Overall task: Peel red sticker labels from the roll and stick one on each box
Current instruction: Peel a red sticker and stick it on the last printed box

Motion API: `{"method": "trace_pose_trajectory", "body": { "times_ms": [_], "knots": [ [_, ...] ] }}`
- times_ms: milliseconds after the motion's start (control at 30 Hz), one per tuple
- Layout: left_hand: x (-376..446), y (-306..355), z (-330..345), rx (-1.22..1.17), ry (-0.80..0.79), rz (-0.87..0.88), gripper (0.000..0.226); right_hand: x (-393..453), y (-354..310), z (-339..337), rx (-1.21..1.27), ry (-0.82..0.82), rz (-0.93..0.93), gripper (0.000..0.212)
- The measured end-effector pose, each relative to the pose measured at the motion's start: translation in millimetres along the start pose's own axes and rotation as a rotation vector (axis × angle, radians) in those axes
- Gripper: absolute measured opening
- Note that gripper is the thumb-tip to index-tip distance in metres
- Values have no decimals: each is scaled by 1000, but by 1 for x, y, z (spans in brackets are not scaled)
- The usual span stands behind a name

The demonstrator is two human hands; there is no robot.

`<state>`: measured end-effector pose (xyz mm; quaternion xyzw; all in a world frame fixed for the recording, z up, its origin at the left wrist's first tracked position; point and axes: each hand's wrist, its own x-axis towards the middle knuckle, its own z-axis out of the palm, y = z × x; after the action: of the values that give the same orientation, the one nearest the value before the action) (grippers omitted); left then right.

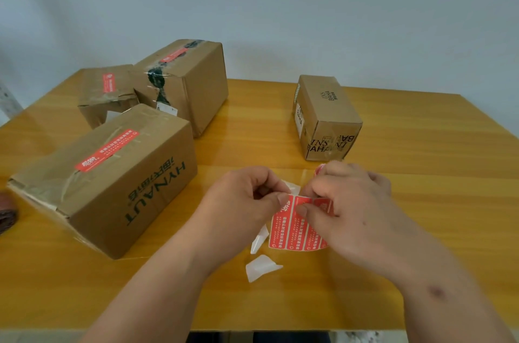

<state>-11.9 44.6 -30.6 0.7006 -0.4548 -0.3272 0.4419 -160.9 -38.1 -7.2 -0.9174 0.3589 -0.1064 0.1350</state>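
A strip of red sticker labels [292, 226] hangs between my hands over the middle of the table. My left hand [247, 196] pinches the strip's top left corner. My right hand [345, 202] grips its top right part, with the rolled end [320, 168] peeking out behind the fingers. Three cardboard boxes at the left each carry a red label on top: the HYNAUT box [112, 174], a small box [108, 93] and a taller taped box [185, 81]. A fourth box [327, 115] at the back right shows no red label.
Torn white backing scraps [261, 267] lie on the yellow wooden table [421, 146] just below the strip. A dark object [7, 217] sits at the far left edge. A plain wall stands behind the table.
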Motion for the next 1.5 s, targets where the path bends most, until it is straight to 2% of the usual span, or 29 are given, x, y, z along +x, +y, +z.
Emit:
{"method": "trace_pose_trajectory", "body": {
  "times_ms": [167, 300, 600, 1000, 1500],
  "knots": [
    [-3, 2, -3, -9, -53, 27, 6, 1, -1, -1, -10, 0, -54, 15],
    [-5, 5, -3, 106, -86, 34, 23, 2, 0, -3, -30, 14, -62, 14],
    [-7, 11, -2, 155, -92, 93, 28, 4, -2, -7, -52, -18, -100, 29],
    [-9, 11, 2, 107, -52, 117, 28, 3, 3, -7, 48, -37, -136, 36],
    [-7, 7, 7, 36, -90, 95, 28, 6, 13, 0, 124, -29, -193, 28]
  ]
}}
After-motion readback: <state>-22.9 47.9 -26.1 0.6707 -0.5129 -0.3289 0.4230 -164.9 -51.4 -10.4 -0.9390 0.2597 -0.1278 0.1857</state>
